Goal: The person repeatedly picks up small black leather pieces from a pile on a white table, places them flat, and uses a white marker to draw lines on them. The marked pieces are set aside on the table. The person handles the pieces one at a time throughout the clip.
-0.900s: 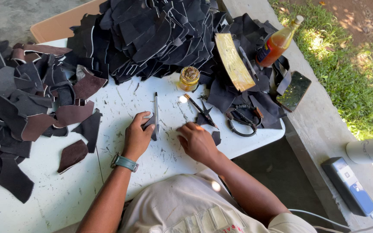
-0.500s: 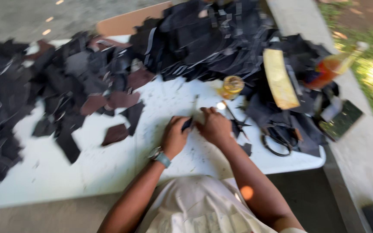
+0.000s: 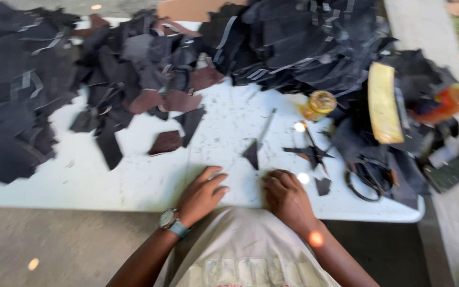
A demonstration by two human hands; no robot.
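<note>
**Left hand** (image 3: 202,195): palm down on the white table (image 3: 134,180) near its front edge. Fingers are loosely together and stretched forward, holding nothing. A wristwatch (image 3: 170,220) sits on the wrist.

**Right hand** (image 3: 288,199): knuckles up on the table edge, just beside the left hand. Fingers are curled under. Motion blur hides whether they pinch anything.

**Nearest work piece**: a small dark triangular offcut (image 3: 252,154) lies flat on the bare table, just ahead of the gap between the hands and touching neither.

**Other small pieces**: a dark scrap (image 3: 323,186) lies just right of the right hand. A dark spiky cut shape (image 3: 309,151) lies beyond it.

**Tools**: a thin pen-like stick (image 3: 266,127) lies past the triangle. Black-handled scissors (image 3: 365,178) lie at the right, partly on dark material.

**Stock**: heaped dark offcuts (image 3: 304,42) cover the far half of the table. A brown piece (image 3: 166,142) lies loose at the front of the heap.

**Sundries**: a gold-lidded jar (image 3: 319,103), a yellow strip (image 3: 382,103) and an orange bottle (image 3: 452,101).

**Step, as judged**: a pause between pieces, with both hands at rest and no tool in use.

**Handling note**: lifting the triangle would call for a short forward reach and a fingertip pinch at one edge, since it lies flat.
</note>
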